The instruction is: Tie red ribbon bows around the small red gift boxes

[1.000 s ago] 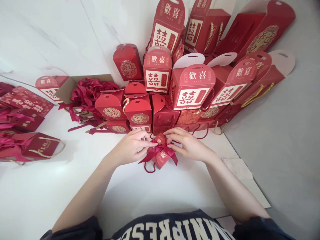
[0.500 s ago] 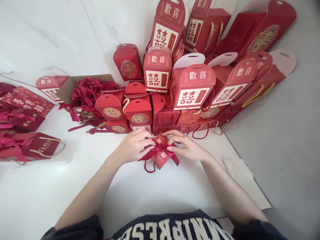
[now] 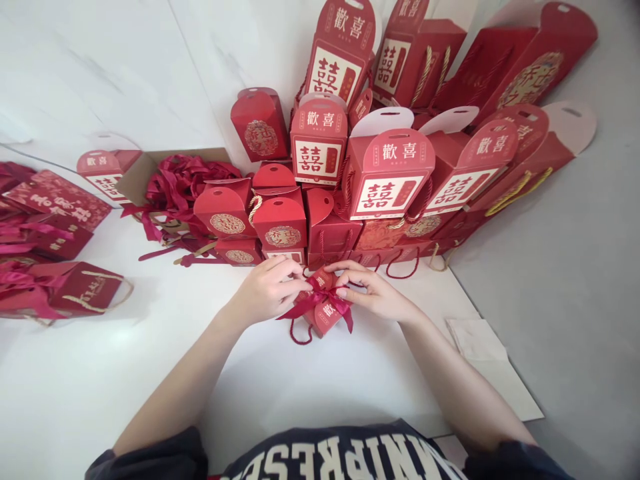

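A small red gift box [image 3: 327, 321] with a cord handle lies on the white table in front of me, and a dark red ribbon [image 3: 301, 308] is tied in a bow across its top. My left hand [image 3: 274, 288] pinches the bow's left loop between thumb and fingers. On the other side, my right hand [image 3: 373, 288] is closed on the right part of the ribbon, with its index finger reaching over the far end of the box. The fingertips partly cover the bow.
Red gift boxes [image 3: 390, 173] stand stacked against the wall just beyond my hands. A cardboard box [image 3: 137, 181] full of loose ribbons sits at the back left, near ribboned boxes [image 3: 95, 288]. White sheets [image 3: 493, 360] lie at the right edge.
The right end of the ribbon has shifted slightly left and hangs closer to the box. My hands stay almost in the same place; the view has shifted a little.
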`<state>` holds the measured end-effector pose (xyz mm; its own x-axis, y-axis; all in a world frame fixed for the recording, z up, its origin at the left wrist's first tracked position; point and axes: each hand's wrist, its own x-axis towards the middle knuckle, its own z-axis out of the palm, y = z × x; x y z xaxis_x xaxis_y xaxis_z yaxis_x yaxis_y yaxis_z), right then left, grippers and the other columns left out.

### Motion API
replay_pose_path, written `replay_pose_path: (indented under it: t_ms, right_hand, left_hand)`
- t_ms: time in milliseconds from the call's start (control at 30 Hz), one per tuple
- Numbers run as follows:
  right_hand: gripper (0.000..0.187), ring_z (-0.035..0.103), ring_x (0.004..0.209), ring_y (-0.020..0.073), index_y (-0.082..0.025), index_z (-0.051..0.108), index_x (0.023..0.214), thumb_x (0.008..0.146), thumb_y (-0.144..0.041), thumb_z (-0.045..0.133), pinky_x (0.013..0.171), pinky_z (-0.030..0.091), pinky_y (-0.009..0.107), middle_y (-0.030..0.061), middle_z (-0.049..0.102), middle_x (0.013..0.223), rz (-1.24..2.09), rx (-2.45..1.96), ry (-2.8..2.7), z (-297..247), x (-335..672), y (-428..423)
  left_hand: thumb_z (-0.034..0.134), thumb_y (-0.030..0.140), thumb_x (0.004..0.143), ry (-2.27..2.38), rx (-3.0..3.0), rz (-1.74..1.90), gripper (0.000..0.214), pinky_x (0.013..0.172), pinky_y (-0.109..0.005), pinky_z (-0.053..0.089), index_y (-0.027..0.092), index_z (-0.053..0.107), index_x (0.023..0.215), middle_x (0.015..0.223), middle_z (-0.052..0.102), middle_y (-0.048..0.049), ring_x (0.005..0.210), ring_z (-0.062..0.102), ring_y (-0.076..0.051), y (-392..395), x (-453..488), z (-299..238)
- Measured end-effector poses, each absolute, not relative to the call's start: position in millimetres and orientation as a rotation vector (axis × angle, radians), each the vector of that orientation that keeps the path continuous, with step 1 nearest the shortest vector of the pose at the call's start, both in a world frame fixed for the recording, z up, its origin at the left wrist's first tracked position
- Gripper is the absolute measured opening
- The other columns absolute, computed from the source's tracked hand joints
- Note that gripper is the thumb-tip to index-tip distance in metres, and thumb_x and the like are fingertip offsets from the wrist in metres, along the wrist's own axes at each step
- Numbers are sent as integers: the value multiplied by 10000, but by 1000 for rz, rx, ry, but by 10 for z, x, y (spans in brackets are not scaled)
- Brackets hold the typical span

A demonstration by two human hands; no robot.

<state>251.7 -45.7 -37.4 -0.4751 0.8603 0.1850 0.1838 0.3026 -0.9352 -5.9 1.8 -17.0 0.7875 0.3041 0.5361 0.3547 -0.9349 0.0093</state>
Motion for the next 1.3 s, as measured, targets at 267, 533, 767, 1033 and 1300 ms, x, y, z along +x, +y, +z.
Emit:
replay_pose_path:
  t_ms: [267,533,767,1033,1300]
  right_hand:
    - [127,545,1199,213,-213,639,873,937,-290,559,1054,402,406,75,538,1298,1172,-929,-1864,-397,2527,-445]
    - [126,546,1198,206,-213,640,878,935,-294,563,1063,394,402,78,536,1291,1174,-948,-1860,-402,2542,-444]
    - [114,535,1215,200,-214,644,867,928,-284,577,1066,389,382,65,535,1297,1183,-929,-1847,-396,2531,-448]
    - [153,540,1210,202,-209,629,830,937,-292,559,1065,383,391,69,539,1302,1234,-924,-1810,-393,2507,-458]
    - [164,538,1210,208,-204,619,816,931,-310,567,1064,384,402,76,544,1288,1218,-929,-1808,-429,2496,-452]
  left_hand:
    - [602,65,789,-505,-2979,-895,249,696,-295,459,237,738,907,782,587,-25,738,513,-145,38,-69,-168]
    - [601,83,799,-519,-2995,-840,255,678,-297,442,243,740,940,780,593,-26,727,484,-151,59,-97,-186]
    - [529,159,894,-634,-2982,-577,331,770,-342,466,221,648,1197,891,609,-63,837,526,-192,8,-20,-187]
    - [531,176,924,-648,-2929,-665,202,730,-313,445,220,701,1025,901,583,-57,811,511,-168,-15,33,-192]
    - [470,122,934,-628,-2951,-499,323,779,-346,447,245,656,1168,1016,602,-82,891,512,-201,-34,73,-205]
